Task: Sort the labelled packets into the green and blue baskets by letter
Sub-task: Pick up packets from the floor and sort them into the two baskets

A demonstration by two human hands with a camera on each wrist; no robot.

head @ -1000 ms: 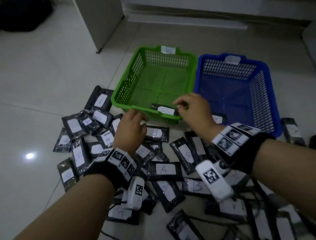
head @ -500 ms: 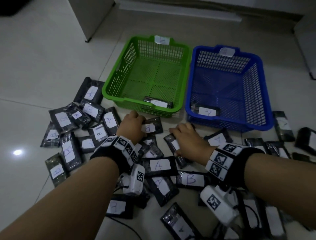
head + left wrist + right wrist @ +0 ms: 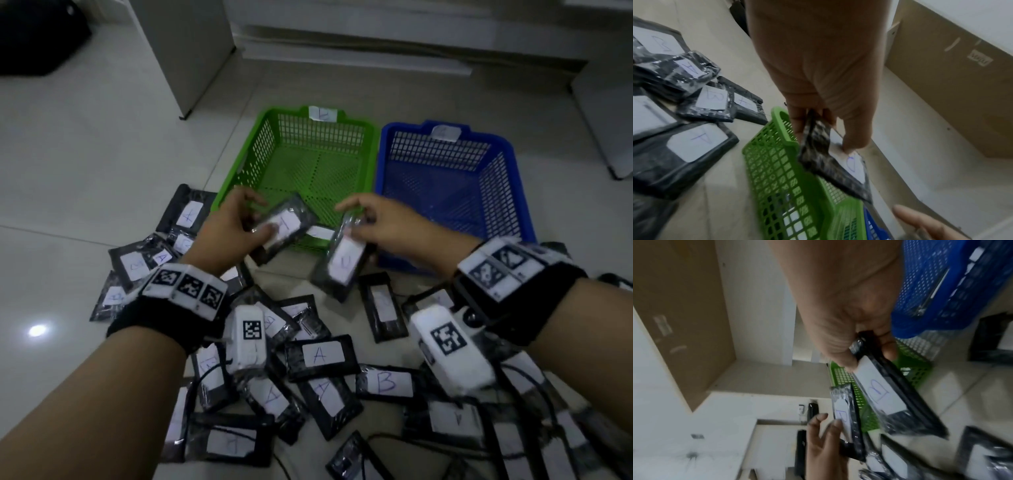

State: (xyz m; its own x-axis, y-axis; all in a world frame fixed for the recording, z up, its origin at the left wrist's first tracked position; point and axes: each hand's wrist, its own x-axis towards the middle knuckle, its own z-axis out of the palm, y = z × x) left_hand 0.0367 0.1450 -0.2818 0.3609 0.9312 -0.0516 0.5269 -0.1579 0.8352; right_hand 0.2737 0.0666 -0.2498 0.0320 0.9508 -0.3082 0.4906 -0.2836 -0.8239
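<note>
— Packets in both hands, then?

— Yes. Left hand (image 3: 227,228) pinches one black packet (image 3: 282,228) by its near end, thumb on the white label; its long axis runs up and away over the near rim of the green basket (image 3: 260,144). Its letter looks like a B in the right wrist view, though blur leaves some doubt.

— And the other?

— Right hand (image 3: 394,226) pinches a second packet (image 3: 342,263) by its top end; it hangs long-axis downward in front of the two baskets' near corners, label reading B.

— Which basket takes B?

— Tags on the far rims are too blurred to read. Green basket already holds a packet against its near wall; blue basket (image 3: 513,164) sits touching it on the right.

— Room to move?

— Both basket mouths are open above. Left packet is already past the green rim; the right hand is just beside the blue near-left corner, equally close to either. Floor (image 3: 85,178) below is crowded with the unsorted packets (image 3: 322,356).
</note>
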